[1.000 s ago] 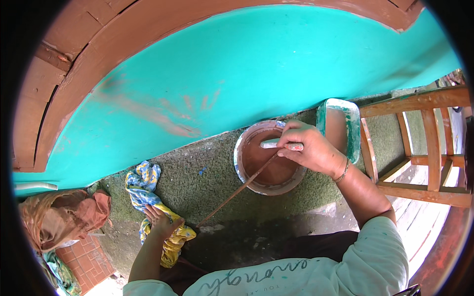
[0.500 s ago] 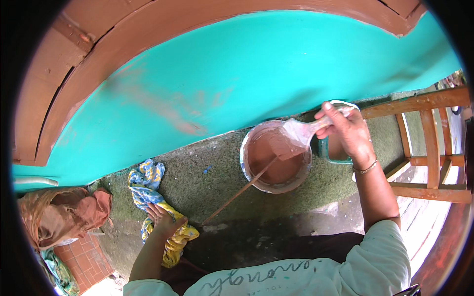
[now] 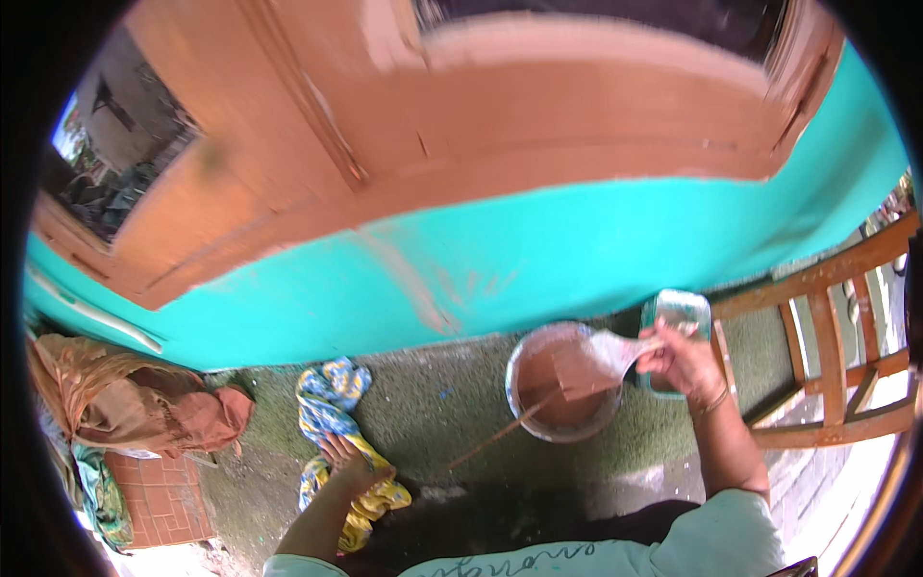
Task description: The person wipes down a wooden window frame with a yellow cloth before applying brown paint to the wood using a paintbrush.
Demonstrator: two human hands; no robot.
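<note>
Right hand (image 3: 685,361) holds paintbrush (image 3: 601,363), bristles pointing left.

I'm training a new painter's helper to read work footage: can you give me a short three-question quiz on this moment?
1. True or false: the right hand holds a wide paintbrush over the round paint bucket.
2. What does the left hand rest on?
3. What leans in the bucket? A) a thin stick B) a roller C) a ladle

Key: 1 true; 2 the blue and yellow cloth on the ground; 3 A.
</note>
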